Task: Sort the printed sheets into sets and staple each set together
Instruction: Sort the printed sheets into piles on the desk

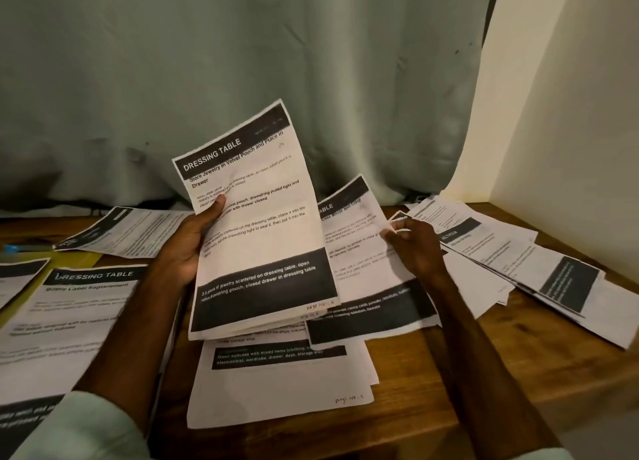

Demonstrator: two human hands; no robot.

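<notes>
Pale sleeve is showing at bottom L, w/ both bare forearms reaching fwd over the wooden table. L hand is gripping a held stack of several printed sheets: thumb lying across the front, fingers curling behind. That stack is standing nearly upright, leaning a bit to the R, top page reading "DRESSING TABLE" w/ a black band at head and foot and a handwritten page no. at the bottom corner. Its lower edge is hanging just over a centre pile lying flat on the table. R hand is pinching the R edge of a single sheet btwn thumb and fingertips; this sheet is lying behind and beside the held stack, partly hidden by it. Further R, a fanned pile of sheets is spreading toward the table's corner by the cream wall. At L, a flat sheet headed "DRESSING TABLE" is lying beside the L forearm, w/ another angled sheet beyond it and something yellow peeking out btwn them. Grey-green curtain is hanging behind everything.
</notes>
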